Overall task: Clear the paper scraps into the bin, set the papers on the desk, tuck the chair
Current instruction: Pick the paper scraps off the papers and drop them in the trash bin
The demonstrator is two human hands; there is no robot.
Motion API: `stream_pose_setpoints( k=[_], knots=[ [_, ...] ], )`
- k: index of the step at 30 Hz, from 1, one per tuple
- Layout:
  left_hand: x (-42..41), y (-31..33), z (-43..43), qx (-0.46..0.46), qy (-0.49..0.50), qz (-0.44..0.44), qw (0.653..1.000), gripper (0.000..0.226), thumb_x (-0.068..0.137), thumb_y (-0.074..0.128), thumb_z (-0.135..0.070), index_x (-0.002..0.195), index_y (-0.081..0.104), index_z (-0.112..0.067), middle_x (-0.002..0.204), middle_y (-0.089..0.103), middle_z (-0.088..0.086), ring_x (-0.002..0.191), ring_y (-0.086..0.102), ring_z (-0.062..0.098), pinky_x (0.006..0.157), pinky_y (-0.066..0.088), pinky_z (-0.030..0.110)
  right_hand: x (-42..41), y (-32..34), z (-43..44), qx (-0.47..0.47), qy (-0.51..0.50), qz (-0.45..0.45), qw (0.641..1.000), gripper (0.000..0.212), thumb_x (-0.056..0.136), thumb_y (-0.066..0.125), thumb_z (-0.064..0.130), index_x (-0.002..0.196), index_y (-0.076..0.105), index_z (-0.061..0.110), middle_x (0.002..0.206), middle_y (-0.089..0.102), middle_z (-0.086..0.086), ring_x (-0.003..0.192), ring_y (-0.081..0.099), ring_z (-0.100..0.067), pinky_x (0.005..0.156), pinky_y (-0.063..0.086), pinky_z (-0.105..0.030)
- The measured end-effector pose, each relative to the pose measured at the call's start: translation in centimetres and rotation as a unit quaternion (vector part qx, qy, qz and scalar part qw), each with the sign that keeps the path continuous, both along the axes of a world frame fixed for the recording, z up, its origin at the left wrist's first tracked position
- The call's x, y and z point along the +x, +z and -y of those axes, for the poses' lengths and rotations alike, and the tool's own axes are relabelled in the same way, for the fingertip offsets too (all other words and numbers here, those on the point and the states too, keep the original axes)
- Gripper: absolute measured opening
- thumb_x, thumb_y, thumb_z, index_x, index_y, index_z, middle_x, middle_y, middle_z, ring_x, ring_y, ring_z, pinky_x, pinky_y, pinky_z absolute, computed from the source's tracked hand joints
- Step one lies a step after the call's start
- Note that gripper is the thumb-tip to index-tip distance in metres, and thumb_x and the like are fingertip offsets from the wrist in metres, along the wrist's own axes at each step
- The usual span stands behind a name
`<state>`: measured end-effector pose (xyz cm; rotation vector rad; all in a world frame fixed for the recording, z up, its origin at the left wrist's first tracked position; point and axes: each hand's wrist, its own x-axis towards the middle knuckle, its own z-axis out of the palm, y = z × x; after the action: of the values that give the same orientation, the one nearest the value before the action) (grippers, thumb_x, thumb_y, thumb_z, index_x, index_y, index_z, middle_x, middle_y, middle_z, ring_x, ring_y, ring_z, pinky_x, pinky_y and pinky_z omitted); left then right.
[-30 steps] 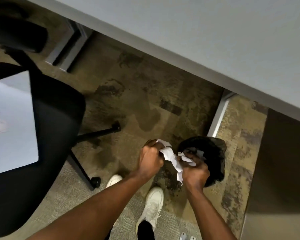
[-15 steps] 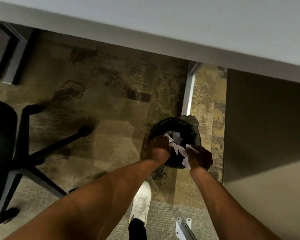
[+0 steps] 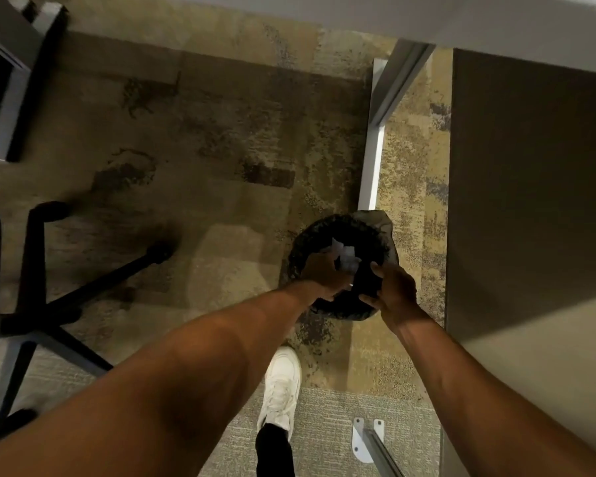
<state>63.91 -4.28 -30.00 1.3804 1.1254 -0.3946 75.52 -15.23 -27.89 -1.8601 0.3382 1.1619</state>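
Observation:
A small round bin (image 3: pixel 301 246) lined with a black bag stands on the carpet beside a white desk leg (image 3: pixel 371 149). White paper scraps (image 3: pixel 344 255), blurred, lie inside the bin's mouth just beyond my left fingertips. My left hand (image 3: pixel 324 274) reaches over the near left rim with its fingers spread downward. My right hand (image 3: pixel 394 293) hovers over the near right rim, fingers apart and holding nothing. The black office chair (image 3: pixel 45 304) shows its wheeled base at the left. The grey desk top (image 3: pixel 496 18) runs along the upper edge. No sheets of paper are in view.
A tall grey-brown panel (image 3: pixel 530 201) stands right of the bin. A metal foot bracket (image 3: pixel 366 438) is fixed to the floor near my white shoe (image 3: pixel 280 383). Another desk frame (image 3: pixel 4 98) is at the upper left. Patterned carpet lies between chair and bin.
Both hands carried the crumpled scraps over the bin and opened; the scraps have left my hands and dropped into it. The view shifted right, pushing the chair to the left edge.

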Motion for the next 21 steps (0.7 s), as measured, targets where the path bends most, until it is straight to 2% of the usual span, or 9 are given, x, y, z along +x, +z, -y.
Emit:
stream_pose_setpoints(
  k=[1, 4, 5, 7, 10, 13, 16, 19, 21],
  knots=[
    [-0.1, 0.0, -0.1, -0.008, -0.004, 0.008, 1.0, 0.075, 0.096, 0.074, -0.034, 0.161, 0.039, -0.026, 0.161, 0.043, 0.012, 0.131, 0.06, 0.042, 0.091, 0.065, 0.049, -0.2, 0.0, 0.2, -0.001, 0.016, 0.004, 1.0, 0.032, 0.106, 0.061, 0.022, 0.138, 0.062, 0.018, 0.136, 0.058, -0.004, 0.124, 0.058, -0.033, 0.103, 0.055, -0.063],
    [-1.0, -0.4, 0.2, 0.076, -0.095, -0.004, 0.993, 0.09, 0.088, 0.081, -0.039, 0.163, 0.033, -0.03, 0.169, 0.031, 0.01, 0.147, 0.044, 0.038, 0.109, 0.05, 0.041, -1.0, -0.3, 1.0, -0.02, 0.067, 0.039, 0.997, 0.057, 0.099, 0.073, 0.027, 0.151, 0.052, 0.021, 0.144, 0.056, -0.007, 0.124, 0.059, -0.032, 0.103, 0.056, -0.058],
    [-1.5, -0.3, 0.2, 0.105, -0.117, 0.006, 0.988, 0.089, 0.085, 0.082, -0.04, 0.161, 0.037, -0.027, 0.166, 0.036, 0.012, 0.147, 0.044, 0.036, 0.108, 0.047, 0.04, -1.4, -0.4, 1.2, -0.029, 0.101, 0.063, 0.992, 0.063, 0.095, 0.077, 0.029, 0.152, 0.05, 0.021, 0.144, 0.057, -0.007, 0.124, 0.059, -0.031, 0.104, 0.056, -0.057],
    [-2.6, -0.2, 0.5, 0.104, -0.117, 0.051, 0.986, 0.068, 0.084, 0.084, -0.036, 0.143, 0.057, -0.016, 0.141, 0.06, 0.014, 0.131, 0.059, 0.035, 0.09, 0.051, 0.037, -2.4, -0.4, 1.3, -0.044, 0.177, 0.111, 0.977, 0.071, 0.087, 0.083, 0.031, 0.15, 0.051, 0.021, 0.144, 0.059, -0.007, 0.128, 0.06, -0.032, 0.105, 0.054, -0.057],
    [-4.8, 0.7, 0.4, 0.076, -0.095, 0.058, 0.991, 0.023, 0.089, 0.077, -0.032, 0.104, 0.07, -0.016, 0.104, 0.07, 0.008, 0.106, 0.068, 0.033, 0.081, 0.052, 0.037, -3.9, -0.1, 0.3, -0.054, 0.235, 0.169, 0.956, 0.066, 0.08, 0.086, 0.019, 0.14, 0.058, 0.017, 0.129, 0.067, -0.005, 0.121, 0.066, -0.032, 0.098, 0.057, -0.055],
    [-6.9, 1.6, 0.0, 0.099, -0.109, 0.023, 0.989, 0.028, 0.098, 0.065, -0.037, 0.078, 0.06, -0.019, 0.095, 0.07, 0.011, 0.093, 0.065, 0.03, 0.079, 0.052, 0.037, -5.4, 0.8, -1.4, -0.041, 0.285, 0.211, 0.934, 0.056, 0.086, 0.082, 0.016, 0.137, 0.06, 0.015, 0.128, 0.067, -0.006, 0.122, 0.065, -0.032, 0.098, 0.056, -0.055],
    [-9.6, 2.6, -0.6, 0.103, -0.088, -0.001, 0.991, 0.025, 0.1, 0.062, -0.038, 0.082, 0.059, -0.02, 0.096, 0.067, 0.01, 0.087, 0.059, 0.025, 0.079, 0.054, 0.036, -7.2, 1.9, -3.8, -0.015, 0.32, 0.246, 0.915, 0.046, 0.091, 0.078, 0.013, 0.135, 0.065, 0.01, 0.131, 0.065, -0.012, 0.129, 0.061, -0.037, 0.104, 0.053, -0.054],
    [-12.5, 3.5, -1.5, 0.101, -0.028, -0.015, 0.994, 0.023, 0.094, 0.065, -0.038, 0.088, 0.068, -0.016, 0.097, 0.073, 0.005, 0.089, 0.065, 0.025, 0.075, 0.046, 0.028, -9.3, 3.9, -6.4, -0.04, 0.359, 0.262, 0.895, 0.062, 0.092, 0.079, 0.026, 0.148, 0.055, 0.017, 0.147, 0.058, -0.009, 0.139, 0.053, -0.034, 0.117, 0.044, -0.044],
    [-14.9, 4.6, -2.1, 0.094, 0.015, -0.023, 0.995, 0.025, 0.091, 0.067, -0.039, 0.076, 0.063, -0.019, 0.079, 0.066, -0.004, 0.084, 0.065, 0.024, 0.072, 0.043, 0.027, -11.1, 5.4, -8.5, -0.015, 0.349, 0.256, 0.901, 0.061, 0.088, 0.083, 0.028, 0.144, 0.058, 0.022, 0.138, 0.065, -0.004, 0.128, 0.062, -0.026, 0.106, 0.051, -0.038]
  ],
)
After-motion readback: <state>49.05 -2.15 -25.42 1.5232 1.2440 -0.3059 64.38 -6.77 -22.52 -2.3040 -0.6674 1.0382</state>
